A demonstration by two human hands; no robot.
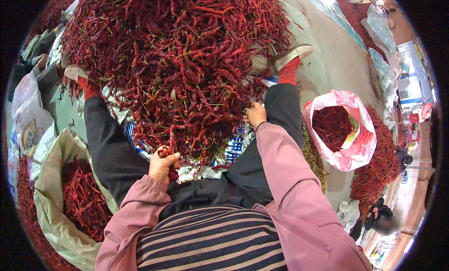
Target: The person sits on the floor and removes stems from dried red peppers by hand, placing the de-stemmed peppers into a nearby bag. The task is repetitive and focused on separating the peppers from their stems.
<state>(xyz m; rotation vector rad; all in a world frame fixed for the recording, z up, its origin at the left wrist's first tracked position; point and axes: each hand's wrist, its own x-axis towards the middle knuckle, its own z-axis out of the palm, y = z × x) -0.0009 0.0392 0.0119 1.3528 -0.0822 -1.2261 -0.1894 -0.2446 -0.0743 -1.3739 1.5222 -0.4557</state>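
A large heap of dried red chili peppers spreads between my outstretched legs, many with pale stems. My left hand is closed around a few chili peppers at the near left edge of the heap, one long pod sticking up from the fist. Over by my right knee, my right hand hangs at the heap's right side with its fingers curled. Whether anything is between those fingers is hard to make out. Under the near edge of the heap shows a white woven sack with blue print.
An open green woven sack of red chilies stands at my left. To the right is a pink-and-white bag holding darker chilies, with another chili heap behind it. People sit at the far right and far left.
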